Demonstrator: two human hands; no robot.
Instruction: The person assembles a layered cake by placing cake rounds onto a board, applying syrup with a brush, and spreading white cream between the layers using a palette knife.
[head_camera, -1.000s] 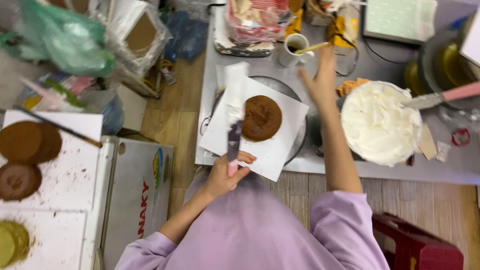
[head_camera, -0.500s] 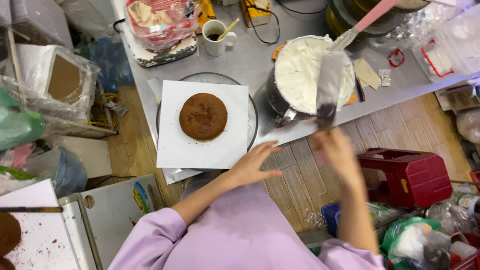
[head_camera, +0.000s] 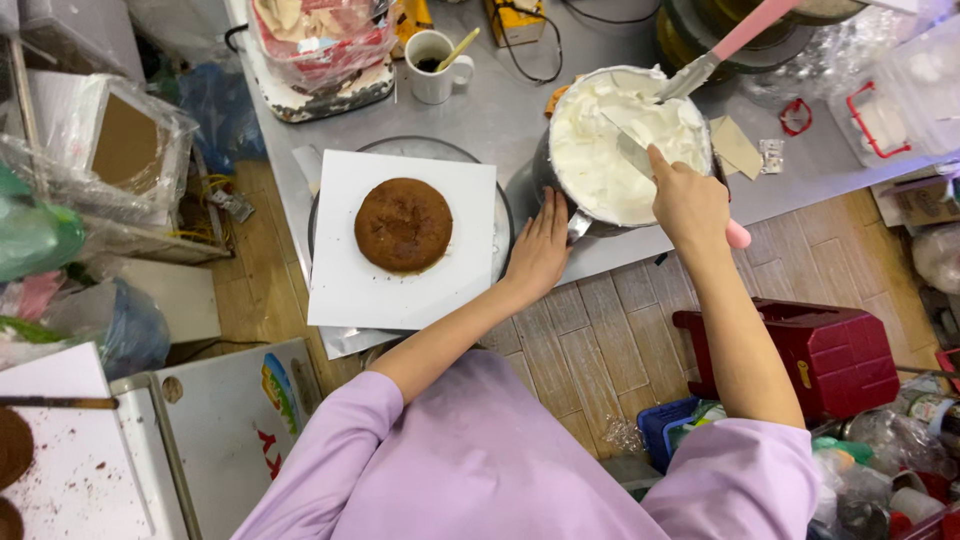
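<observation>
Right hand (head_camera: 688, 205) fingers closed on pink-handled spatula (head_camera: 634, 153), blade in cream bowl (head_camera: 625, 140). Left hand (head_camera: 540, 245) flat, fingers extended, against bowl's side. Plastic-wrapped brown box (head_camera: 120, 145) far left; label unreadable.

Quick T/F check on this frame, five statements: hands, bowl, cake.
1. The right hand holds a pink-handled palette knife in the metal bowl of white cream. True.
2. The left hand lies on the round brown cake. False: it rests against the bowl's side.
3. The cake sits on a square white board. True.
4. The cake is covered in cream. False: it is bare.
5. A white mug stands beyond the board. True.
</observation>
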